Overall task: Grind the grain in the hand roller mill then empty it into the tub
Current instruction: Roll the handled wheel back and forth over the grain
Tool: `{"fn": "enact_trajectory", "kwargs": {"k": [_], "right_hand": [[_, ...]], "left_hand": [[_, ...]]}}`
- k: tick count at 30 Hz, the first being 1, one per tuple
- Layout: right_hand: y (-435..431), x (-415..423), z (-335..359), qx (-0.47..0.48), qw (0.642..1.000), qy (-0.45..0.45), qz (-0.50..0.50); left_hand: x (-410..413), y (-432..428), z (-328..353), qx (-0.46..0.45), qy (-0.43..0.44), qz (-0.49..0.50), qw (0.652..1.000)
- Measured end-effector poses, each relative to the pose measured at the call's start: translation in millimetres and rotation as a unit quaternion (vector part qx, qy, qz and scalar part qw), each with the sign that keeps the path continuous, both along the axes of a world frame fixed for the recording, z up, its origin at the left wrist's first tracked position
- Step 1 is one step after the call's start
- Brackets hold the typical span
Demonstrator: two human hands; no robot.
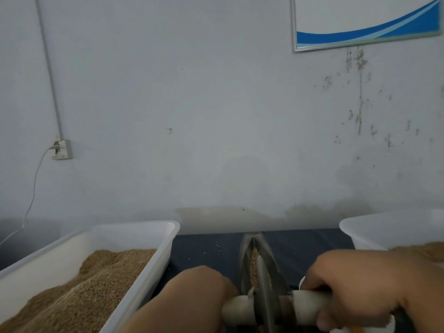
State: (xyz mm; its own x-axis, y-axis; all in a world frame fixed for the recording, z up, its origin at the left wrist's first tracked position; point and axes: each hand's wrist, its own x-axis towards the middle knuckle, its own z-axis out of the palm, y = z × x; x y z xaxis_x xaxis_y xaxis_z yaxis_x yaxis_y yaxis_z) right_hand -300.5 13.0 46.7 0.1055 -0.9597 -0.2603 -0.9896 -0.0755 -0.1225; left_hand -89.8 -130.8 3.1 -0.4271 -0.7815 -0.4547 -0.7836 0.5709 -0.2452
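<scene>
Mid-grinding: right hand (pixel 365 284) clasps the roller handle (pixel 307 306), left hand (pixel 192 299) fingers are hidden; grain (pixel 253 267) in the trough (pixel 274 263) looks whole, emptying not done.

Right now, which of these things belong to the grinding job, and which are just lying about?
In the job: left hand, right hand, mill, grain in its trough, left tub, right tub.
Just there: socket, cable, poster.

The bottom edge crops the left hand (pixel 192 299), right hand (pixel 360 284) and roller mill (pixel 264 272).
</scene>
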Motion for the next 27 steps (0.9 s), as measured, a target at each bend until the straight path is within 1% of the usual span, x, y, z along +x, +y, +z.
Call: {"fn": "enact_trajectory", "kwargs": {"k": [2,5,6,7,9,10,12,14,16,17,19,21,24,27], "right_hand": [[-7,-1,-7,-0.014,0.999,-0.019,-0.021],[-23,-4,-26,-0.084,0.993,-0.048,-0.070],[-29,-5,-35,-0.117,0.989,-0.039,-0.079],[-36,-5,-45,-0.157,0.984,-0.017,-0.084],[-47,-6,-64,-0.248,0.965,0.014,-0.089],[-50,-7,-70,-0.275,0.957,0.014,-0.094],[-52,-8,-75,-0.287,0.953,0.006,-0.097],[-50,-8,-71,-0.262,0.960,0.006,-0.096],[-44,-6,-58,-0.222,0.971,0.018,-0.086],[-41,-5,-51,-0.198,0.977,0.019,-0.080],[-31,-4,-37,-0.136,0.989,0.009,-0.062],[-20,-2,-22,-0.075,0.996,-0.001,-0.041],[-5,2,-6,-0.008,1.000,0.000,-0.018],[0,4,-1,0.014,1.000,0.004,-0.007]], "left_hand": [[1,-4,-2,-0.001,0.037,-0.015,0.999],[2,-15,-14,-0.030,0.132,0.002,0.991],[2,-16,-19,-0.047,0.163,0.001,0.986],[4,-16,-27,-0.082,0.201,-0.012,0.976],[7,-9,-39,-0.183,0.294,-0.048,0.937],[9,-6,-44,-0.213,0.317,-0.058,0.922],[11,-1,-45,-0.229,0.330,-0.068,0.913],[11,6,-39,-0.222,0.333,-0.062,0.914],[14,14,-28,-0.206,0.320,-0.051,0.923],[15,19,-20,-0.198,0.300,-0.047,0.932],[18,30,-6,-0.168,0.223,-0.048,0.959],[18,40,8,-0.142,0.152,-0.059,0.976],[20,53,23,-0.110,0.104,-0.075,0.986],[21,54,30,-0.070,0.089,-0.079,0.990]]}}
